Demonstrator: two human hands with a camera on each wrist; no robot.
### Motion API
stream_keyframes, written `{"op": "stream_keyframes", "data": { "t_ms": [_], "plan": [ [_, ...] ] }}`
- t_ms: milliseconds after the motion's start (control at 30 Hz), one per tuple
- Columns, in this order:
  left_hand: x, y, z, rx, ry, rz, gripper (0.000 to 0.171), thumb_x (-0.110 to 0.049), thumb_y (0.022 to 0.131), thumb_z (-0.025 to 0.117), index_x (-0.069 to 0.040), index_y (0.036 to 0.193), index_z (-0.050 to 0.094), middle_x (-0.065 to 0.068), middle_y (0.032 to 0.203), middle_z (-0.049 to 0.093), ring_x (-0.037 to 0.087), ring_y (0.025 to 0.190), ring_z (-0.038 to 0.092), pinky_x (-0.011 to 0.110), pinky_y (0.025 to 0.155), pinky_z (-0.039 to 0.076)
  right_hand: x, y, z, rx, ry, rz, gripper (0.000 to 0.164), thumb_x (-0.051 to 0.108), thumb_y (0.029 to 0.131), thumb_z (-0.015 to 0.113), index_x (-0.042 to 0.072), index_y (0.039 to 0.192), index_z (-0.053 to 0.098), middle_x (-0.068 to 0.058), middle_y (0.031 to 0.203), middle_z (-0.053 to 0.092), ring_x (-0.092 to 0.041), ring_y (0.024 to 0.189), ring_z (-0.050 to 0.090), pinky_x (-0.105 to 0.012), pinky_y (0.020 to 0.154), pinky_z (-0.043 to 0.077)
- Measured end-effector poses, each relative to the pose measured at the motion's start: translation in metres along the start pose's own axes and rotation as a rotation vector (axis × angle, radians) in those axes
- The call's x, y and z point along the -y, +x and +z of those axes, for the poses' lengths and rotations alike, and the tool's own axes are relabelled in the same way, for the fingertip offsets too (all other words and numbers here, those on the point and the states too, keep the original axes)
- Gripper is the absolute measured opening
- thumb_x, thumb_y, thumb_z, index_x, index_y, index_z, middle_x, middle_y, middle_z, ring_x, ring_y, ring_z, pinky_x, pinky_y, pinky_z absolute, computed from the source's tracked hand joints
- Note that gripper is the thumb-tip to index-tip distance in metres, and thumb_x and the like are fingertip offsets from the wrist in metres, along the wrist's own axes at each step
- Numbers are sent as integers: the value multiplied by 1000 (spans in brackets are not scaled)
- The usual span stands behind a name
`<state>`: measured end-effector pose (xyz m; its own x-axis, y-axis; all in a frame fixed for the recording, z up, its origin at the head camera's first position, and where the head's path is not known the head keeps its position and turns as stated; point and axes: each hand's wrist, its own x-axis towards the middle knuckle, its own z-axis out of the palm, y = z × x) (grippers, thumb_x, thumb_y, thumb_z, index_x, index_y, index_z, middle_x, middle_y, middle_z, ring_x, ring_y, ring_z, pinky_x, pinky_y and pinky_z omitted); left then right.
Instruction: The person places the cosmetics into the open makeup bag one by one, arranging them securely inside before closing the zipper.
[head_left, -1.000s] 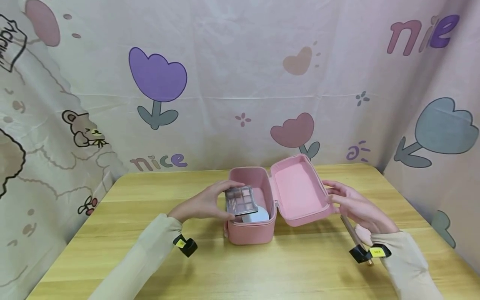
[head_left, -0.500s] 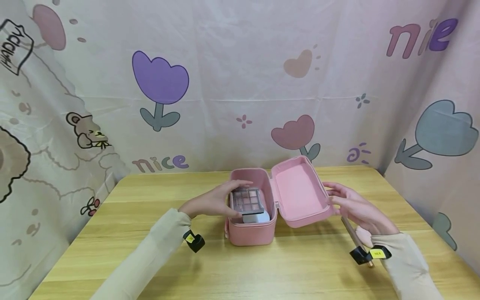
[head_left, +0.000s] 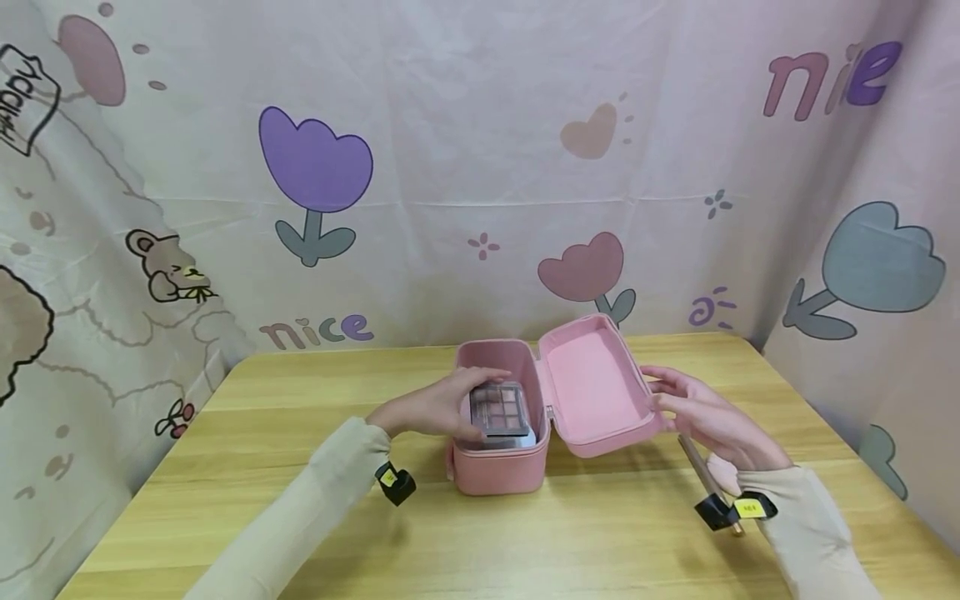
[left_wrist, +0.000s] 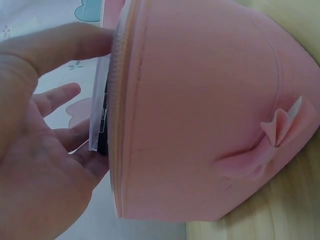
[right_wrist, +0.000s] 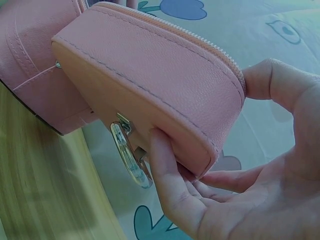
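My left hand pinches a clear-lidded eyeshadow palette between thumb and fingers at the mouth of a pink zip makeup case. In the left wrist view the palette's edge shows at the zipped rim, between the thumb and the fingers. Under the palette, a white rounded item is partly hidden inside the case. The case's lid is swung out to the right. My right hand grips the lid's outer end; in the right wrist view, thumb and fingers hold its edge beside a metal handle.
A slim stick-like item and a small pale pink item lie on the wooden table, partly covered by my right wrist. A pink bow sits on the case's side. A patterned curtain hangs behind.
My left hand has moved right with the palette and lowered it from above the left rim into the case's opening. The right hand still holds the lid in about the same place.
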<state>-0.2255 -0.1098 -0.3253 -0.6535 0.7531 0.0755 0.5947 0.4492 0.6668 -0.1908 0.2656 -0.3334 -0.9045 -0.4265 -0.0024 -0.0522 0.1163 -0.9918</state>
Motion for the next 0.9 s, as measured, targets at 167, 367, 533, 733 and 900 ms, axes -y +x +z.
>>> {"op": "stream_keyframes", "data": {
  "t_ms": [167,367,533,733,900],
  "plan": [
    [-3,-4,-1,0,-4,-33,81,-4,71,75,-10,144,41,8,132,47,25,118,42,47,99,40,2,0,2,1,-6,7,69,3,93,47,-14,146,7,-18,123,47,-14,101,57,-33,83,52],
    [-3,-2,0,-6,23,-36,79,-5,73,75,-11,144,42,8,132,47,25,119,41,51,100,39,3,-1,2,0,-11,1,69,3,93,47,-14,146,7,-18,121,47,-14,100,56,-33,83,52],
    [-3,3,3,9,72,2,79,-3,71,75,-9,143,42,10,131,48,25,117,41,47,99,38,1,-3,1,8,-14,-7,68,2,93,46,-14,146,7,-15,118,48,-15,100,56,-33,82,52],
    [-2,8,7,11,142,61,78,-4,70,77,-5,140,44,13,130,50,27,115,41,43,98,38,1,-3,1,15,-2,-18,68,3,94,46,-15,146,7,-18,121,45,-15,102,56,-34,84,52],
    [-3,12,10,24,160,58,77,-6,71,80,-5,140,45,12,127,51,26,115,41,43,98,38,2,-3,1,15,-3,-15,69,4,94,47,-14,147,7,-23,125,41,-14,102,56,-34,84,52]
  ]
}}
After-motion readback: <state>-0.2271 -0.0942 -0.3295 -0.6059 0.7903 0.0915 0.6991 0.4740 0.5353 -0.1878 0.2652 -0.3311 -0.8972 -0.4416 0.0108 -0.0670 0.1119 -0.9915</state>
